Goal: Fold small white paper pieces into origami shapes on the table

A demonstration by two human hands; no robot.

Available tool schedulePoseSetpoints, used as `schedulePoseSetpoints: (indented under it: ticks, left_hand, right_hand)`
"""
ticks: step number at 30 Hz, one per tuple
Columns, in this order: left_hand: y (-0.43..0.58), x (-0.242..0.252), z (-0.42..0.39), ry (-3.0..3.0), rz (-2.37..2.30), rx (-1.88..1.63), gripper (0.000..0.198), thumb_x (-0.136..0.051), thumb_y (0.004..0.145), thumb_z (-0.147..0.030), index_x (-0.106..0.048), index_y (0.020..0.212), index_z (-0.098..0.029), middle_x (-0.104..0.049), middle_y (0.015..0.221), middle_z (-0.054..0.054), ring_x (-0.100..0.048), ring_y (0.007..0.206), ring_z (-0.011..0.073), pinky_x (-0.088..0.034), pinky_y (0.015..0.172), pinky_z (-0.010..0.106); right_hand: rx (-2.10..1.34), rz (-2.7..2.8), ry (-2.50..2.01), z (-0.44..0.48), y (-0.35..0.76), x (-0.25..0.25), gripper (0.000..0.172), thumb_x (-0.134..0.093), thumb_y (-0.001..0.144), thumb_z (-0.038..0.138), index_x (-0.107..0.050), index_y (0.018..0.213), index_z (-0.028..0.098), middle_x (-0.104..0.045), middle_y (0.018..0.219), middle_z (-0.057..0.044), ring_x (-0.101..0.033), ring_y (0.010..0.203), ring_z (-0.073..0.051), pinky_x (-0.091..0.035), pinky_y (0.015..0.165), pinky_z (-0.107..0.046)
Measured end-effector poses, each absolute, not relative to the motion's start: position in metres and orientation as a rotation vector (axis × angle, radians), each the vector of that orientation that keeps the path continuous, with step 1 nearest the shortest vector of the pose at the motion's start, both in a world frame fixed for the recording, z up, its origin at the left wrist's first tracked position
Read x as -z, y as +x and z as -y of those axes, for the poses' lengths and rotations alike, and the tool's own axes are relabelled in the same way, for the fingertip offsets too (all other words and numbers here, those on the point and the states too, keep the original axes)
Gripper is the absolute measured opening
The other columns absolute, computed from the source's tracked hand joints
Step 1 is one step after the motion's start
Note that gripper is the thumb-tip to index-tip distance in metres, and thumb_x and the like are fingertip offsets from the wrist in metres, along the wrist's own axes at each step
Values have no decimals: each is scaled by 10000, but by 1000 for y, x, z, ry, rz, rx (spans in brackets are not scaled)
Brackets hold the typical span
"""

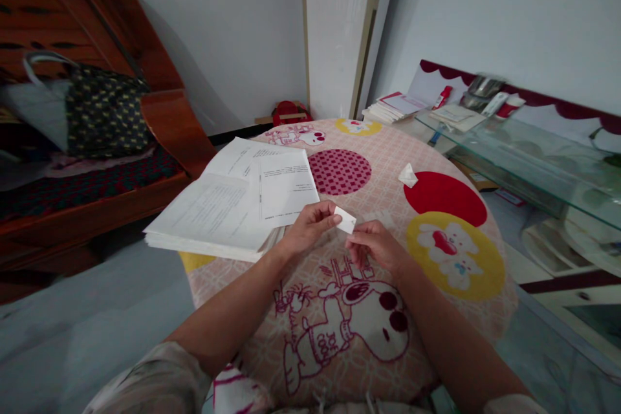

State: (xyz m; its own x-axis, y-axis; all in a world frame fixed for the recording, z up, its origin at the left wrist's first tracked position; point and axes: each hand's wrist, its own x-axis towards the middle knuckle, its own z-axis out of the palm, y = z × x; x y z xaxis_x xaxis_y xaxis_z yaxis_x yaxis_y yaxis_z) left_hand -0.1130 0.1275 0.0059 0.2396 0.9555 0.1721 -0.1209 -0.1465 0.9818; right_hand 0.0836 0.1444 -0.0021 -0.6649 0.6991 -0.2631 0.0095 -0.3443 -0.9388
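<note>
A small white card (345, 220) is pinched at its left edge between the thumb and fingers of my left hand (313, 226). It is tilted, with a tiny dark mark near its right corner. My right hand (376, 246) has its fingers curled together at the card's lower right corner, and its fingertips appear to grip there. Both hands are above a round table with a patterned cloth (383, 155). Left of my hands lies a thick stack of printed sheets (208, 207), with a loose printed page (286, 184) on top. Some whitish, blurred thing shows just behind my right hand.
A crumpled white tissue (408, 175) lies on the cloth toward the right. Beyond the table's right edge stands a glass-topped stand (543, 158) with metal containers and papers. More papers (395, 107) are stacked at the far edge. A wooden bench (165, 119) with bags is left.
</note>
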Motion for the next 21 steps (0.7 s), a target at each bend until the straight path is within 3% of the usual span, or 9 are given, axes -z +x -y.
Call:
schedulePoseSetpoints:
  ticks: [2,5,9,12,15,21]
  left_hand:
    - [-114,-6,-129,1266,-848,-1122,356,-711,826,-463,-648,891,-119,-658,775,39,-600,687,118,-502,661,247]
    - [-113,-5,-129,1158,-821,-1068,480,-739,803,-454,-608,1135,-133,-626,742,7,-574,602,101,-492,564,223]
    - [-110,-5,-127,1061,-803,-1008,639,-762,789,-405,-515,1320,-151,-617,743,-1,-547,562,86,-485,512,203]
    - [-108,-4,-126,1033,-784,-930,592,-743,813,-376,-536,1312,-132,-637,788,36,-558,586,91,-472,489,187]
    - [-107,-3,-125,987,-776,-913,555,-730,831,-352,-548,1303,-124,-642,805,54,-578,625,101,-487,508,188]
    - [-108,-3,-126,866,-799,-980,590,-820,741,-294,-584,1248,-108,-670,825,53,-618,676,121,-548,620,256]
  right_hand:
    - [-1921,1468,-975,-145,82,3,229,-691,729,366,-685,684,142,-661,511,-13,-578,377,-118,-450,377,-195]
    - [-1660,1376,-1015,-148,81,4,197,-729,696,316,-727,819,162,-693,590,0,-603,439,-118,-444,399,-194]
    - [-1481,1429,-930,-149,80,5,416,-761,661,245,-744,1076,226,-759,836,-15,-641,584,-126,-497,505,-224]
    - [-1372,1564,-890,-147,78,7,290,-754,682,245,-784,971,233,-743,810,-10,-584,545,-108,-472,505,-231]
    - [-1208,1627,-852,-146,77,8,121,-715,724,224,-786,821,235,-732,820,-20,-618,618,-135,-486,543,-248]
    - [-859,1782,-761,-146,77,7,162,-627,802,160,-762,817,248,-729,812,-25,-666,770,-171,-531,702,-293]
